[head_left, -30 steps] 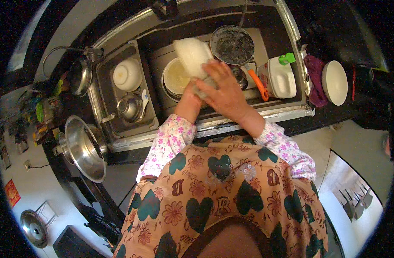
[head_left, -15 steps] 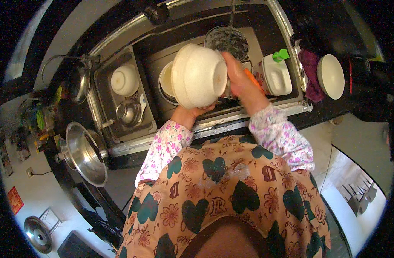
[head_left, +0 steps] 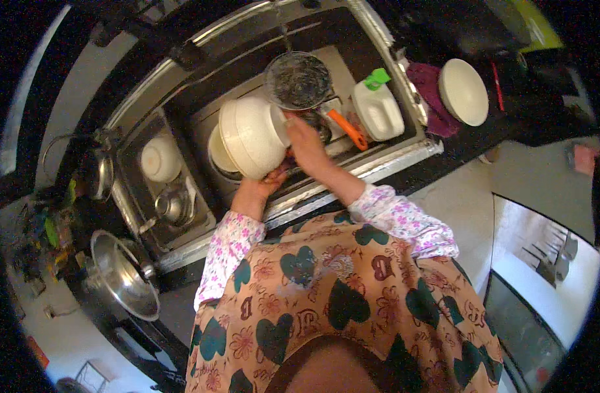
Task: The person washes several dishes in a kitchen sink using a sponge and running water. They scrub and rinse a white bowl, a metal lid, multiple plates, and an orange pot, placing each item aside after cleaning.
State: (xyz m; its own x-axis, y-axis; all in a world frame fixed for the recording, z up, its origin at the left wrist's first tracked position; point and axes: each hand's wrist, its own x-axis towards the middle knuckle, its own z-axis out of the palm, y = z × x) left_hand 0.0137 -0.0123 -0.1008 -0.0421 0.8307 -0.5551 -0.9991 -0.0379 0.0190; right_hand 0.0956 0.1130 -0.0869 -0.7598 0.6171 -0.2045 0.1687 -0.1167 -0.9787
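White bowls [head_left: 463, 92], at least four, nesting unclear; sink basins [head_left: 343, 63], two; white jug [head_left: 381, 112], one; orange handle [head_left: 347, 128], one; purple cloth [head_left: 431, 98], one; large steel basin [head_left: 122, 275], one.

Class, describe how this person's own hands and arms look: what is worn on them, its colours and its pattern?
The left hand and right hand are bare, with no gloves in sight. The left sleeve and right sleeve are loose, whitish fabric scattered with small pink-purple flowers, both ending short of the wrists. Finer details are too blurred to tell.
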